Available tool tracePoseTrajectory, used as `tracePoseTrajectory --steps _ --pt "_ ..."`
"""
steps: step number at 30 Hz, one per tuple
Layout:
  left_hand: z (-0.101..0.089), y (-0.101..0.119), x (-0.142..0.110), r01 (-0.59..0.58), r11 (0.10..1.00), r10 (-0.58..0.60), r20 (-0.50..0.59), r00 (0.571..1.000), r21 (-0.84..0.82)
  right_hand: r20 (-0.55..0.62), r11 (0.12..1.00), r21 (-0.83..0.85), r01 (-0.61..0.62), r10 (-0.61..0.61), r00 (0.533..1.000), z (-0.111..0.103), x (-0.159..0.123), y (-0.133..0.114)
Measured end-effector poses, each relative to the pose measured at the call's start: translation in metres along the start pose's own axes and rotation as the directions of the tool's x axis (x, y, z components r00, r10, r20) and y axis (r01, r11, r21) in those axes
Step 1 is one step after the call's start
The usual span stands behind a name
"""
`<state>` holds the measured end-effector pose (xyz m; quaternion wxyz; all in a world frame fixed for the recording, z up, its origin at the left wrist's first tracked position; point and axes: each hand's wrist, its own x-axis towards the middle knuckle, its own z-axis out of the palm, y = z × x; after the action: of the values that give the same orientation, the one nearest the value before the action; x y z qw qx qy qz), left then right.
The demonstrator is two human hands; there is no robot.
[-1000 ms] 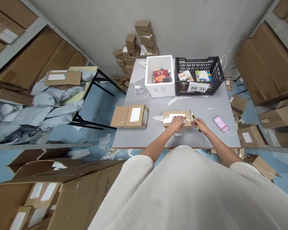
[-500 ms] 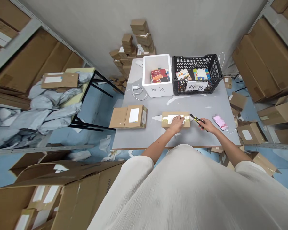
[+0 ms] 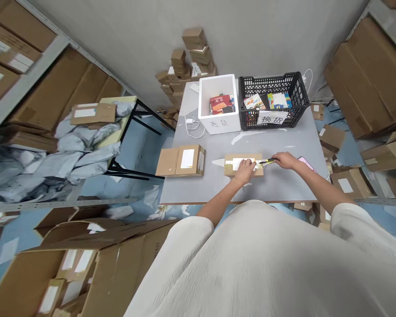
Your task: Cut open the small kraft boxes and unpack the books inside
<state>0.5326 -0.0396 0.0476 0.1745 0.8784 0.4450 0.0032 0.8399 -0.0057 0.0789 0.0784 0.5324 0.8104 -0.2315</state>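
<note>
A left hand (image 3: 244,167) is lying flat, fingers spread slightly, pressing down on a taped cardboard package (image 3: 243,164), while a right hand (image 3: 285,160) is closing around a yellow utility knife (image 3: 267,161), its tip reaching over the package's tape. The package is lying flat near the front edge of a gray table (image 3: 277,189). A phone (image 3: 306,161) is sitting just beyond the right hand, and another cardboard package (image 3: 180,161) is lying to the left. Behind them, a white foam box (image 3: 218,81) and a black plastic crate (image 3: 273,81) are holding books (image 3: 221,105).
</note>
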Motion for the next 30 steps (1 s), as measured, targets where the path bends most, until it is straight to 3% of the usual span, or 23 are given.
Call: tracePoseTrajectory --steps 4,9,12,18,21,26,30 --pt "0.001 0.000 -0.001 -0.006 1.000 0.006 -0.009 1.000 0.005 0.050 1.000 -0.022 -0.006 0.007 0.999 -0.005 0.011 -0.007" --pt "0.001 0.001 -0.003 -0.004 1.000 0.004 -0.003 1.000 0.019 0.189 0.980 0.191 -0.052 0.015 0.982 -0.004 0.003 0.006" --pt "0.000 0.002 -0.004 -0.010 0.999 0.010 0.003 1.000 0.040 0.203 0.967 0.251 -0.040 -0.012 0.979 0.000 -0.002 0.013" --pt "-0.001 0.003 -0.005 -0.035 0.998 0.035 0.011 0.999 0.060 0.037 1.000 -0.002 0.011 -0.011 0.999 0.000 0.013 -0.004" --pt "0.000 0.002 -0.003 -0.028 0.998 0.028 0.017 0.999 0.048 0.063 0.999 -0.039 0.010 -0.007 0.998 -0.010 0.024 -0.009" --pt "0.002 -0.002 0.001 -0.011 1.000 0.011 0.015 1.000 0.000 0.283 0.970 0.211 -0.123 0.059 0.957 -0.016 0.012 0.002" --pt "0.002 -0.002 0.001 -0.019 1.000 0.020 0.017 1.000 -0.004 0.278 0.884 0.445 -0.145 0.018 0.961 -0.004 -0.010 0.008"
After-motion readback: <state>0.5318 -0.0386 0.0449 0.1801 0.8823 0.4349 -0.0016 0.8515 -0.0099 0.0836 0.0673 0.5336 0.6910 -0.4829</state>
